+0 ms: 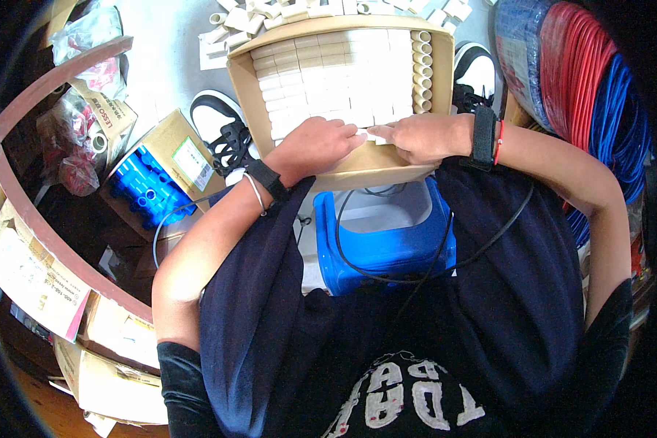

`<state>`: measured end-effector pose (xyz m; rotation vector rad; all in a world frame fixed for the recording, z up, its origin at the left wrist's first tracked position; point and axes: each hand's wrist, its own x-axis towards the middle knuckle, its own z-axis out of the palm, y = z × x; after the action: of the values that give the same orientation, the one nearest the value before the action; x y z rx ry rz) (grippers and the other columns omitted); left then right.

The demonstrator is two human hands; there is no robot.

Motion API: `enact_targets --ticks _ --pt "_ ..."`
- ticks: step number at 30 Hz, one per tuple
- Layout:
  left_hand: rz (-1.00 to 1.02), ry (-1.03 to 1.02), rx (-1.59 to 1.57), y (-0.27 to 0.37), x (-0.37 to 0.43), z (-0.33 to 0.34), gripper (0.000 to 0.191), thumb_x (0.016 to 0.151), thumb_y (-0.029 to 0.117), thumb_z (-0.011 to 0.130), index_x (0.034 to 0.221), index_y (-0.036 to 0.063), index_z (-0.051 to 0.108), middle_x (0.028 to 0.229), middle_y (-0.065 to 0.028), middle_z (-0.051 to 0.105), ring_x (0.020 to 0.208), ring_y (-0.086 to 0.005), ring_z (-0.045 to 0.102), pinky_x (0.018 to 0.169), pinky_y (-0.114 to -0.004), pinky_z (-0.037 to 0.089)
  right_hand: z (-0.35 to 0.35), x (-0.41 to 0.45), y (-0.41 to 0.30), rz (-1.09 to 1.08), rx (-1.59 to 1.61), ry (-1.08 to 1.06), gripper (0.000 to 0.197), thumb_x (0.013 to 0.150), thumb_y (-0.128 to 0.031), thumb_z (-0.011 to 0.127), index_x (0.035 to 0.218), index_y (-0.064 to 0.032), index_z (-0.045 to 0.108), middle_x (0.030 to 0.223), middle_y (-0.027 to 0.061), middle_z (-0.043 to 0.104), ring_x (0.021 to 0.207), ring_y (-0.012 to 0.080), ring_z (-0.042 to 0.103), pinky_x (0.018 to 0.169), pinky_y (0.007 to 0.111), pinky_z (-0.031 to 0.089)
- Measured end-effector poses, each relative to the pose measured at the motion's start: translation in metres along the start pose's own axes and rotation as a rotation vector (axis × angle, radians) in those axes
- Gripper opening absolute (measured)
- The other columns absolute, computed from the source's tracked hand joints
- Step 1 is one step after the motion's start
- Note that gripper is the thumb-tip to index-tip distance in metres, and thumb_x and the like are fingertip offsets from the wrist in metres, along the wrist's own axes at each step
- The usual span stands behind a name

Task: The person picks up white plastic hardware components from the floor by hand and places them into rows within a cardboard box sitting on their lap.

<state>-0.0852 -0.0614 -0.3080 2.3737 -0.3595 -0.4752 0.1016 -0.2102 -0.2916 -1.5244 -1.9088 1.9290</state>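
Note:
A cardboard box [243, 93] sits tilted between my shoes, packed with tight rows of white plastic pipe couplings [328, 71]. Along its right side a column of couplings [421, 71] shows open round ends. My left hand [320, 145] reaches over the near left part of the box, its fingertips on a small white coupling [363, 133] at the near end of the rows. From the other side my right hand [430, 137] meets it, index finger extended and fingers on the same spot. The fingers partly hide the pieces there. Bare cardboard shows below the hands.
Loose white fittings [246, 19] lie beyond the box. Blue fittings [150, 186] fill a carton at left, near a reddish shelf edge [44, 241]. Red cable coils [575, 76] and blue cable coils [618, 131] stand at right. A blue plastic stool [383, 246] and a black cord [487, 252] are below.

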Motion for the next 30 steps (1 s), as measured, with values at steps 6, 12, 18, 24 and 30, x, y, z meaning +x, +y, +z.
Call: enact_targets --ticks 6,12,18,24,30 --pt "0.01 0.045 0.06 0.002 0.001 -0.001 0.02 0.084 0.011 0.054 0.103 0.0092 0.062 0.081 -0.0045 0.06 0.076 -0.0229 0.065 0.061 -0.036 0.053 -0.007 -0.001 -0.007 0.044 0.022 -0.045 0.053 0.082 -0.004 0.051 0.133 0.0056 0.043 0.089 0.0262 0.066 0.083 0.0396 0.067 0.077 0.047 0.053" --pt "0.048 -0.027 0.058 0.002 0.0 -0.004 0.038 0.087 0.011 0.052 0.122 0.021 0.06 0.083 -0.0043 0.058 0.076 -0.0228 0.063 0.062 -0.038 0.051 -0.001 0.001 0.0 -0.004 0.047 -0.016 0.044 0.081 -0.004 0.053 0.125 0.0006 0.048 0.092 0.0251 0.065 0.086 0.0395 0.066 0.08 0.047 0.051" --pt "-0.001 -0.047 0.08 0.004 0.001 -0.002 0.04 0.087 0.011 0.05 0.125 0.0205 0.058 0.081 -0.0046 0.058 0.074 -0.0236 0.064 0.06 -0.038 0.051 0.001 0.004 0.005 0.003 0.044 -0.05 0.058 0.084 -0.002 0.054 0.14 -0.0004 0.038 0.099 0.0229 0.065 0.085 0.0381 0.067 0.076 0.046 0.054" --pt "-0.01 -0.035 0.072 0.003 0.0 -0.001 0.04 0.087 0.009 0.049 0.126 0.0182 0.057 0.079 -0.0063 0.059 0.072 -0.0254 0.064 0.06 -0.039 0.051 0.008 0.003 0.01 -0.05 0.102 0.065 0.05 0.081 -0.004 0.054 0.13 -0.0017 0.045 0.081 0.024 0.065 0.076 0.0399 0.066 0.071 0.047 0.052" --pt "0.004 -0.028 0.093 0.0 -0.002 0.002 0.034 0.086 0.011 0.051 0.119 0.0135 0.06 0.08 -0.0065 0.061 0.072 -0.025 0.065 0.059 -0.039 0.052 0.001 -0.001 0.011 -0.051 0.065 0.086 0.045 0.08 -0.004 0.053 0.124 -0.0069 0.058 0.084 0.0206 0.067 0.078 0.04 0.066 0.071 0.047 0.052"
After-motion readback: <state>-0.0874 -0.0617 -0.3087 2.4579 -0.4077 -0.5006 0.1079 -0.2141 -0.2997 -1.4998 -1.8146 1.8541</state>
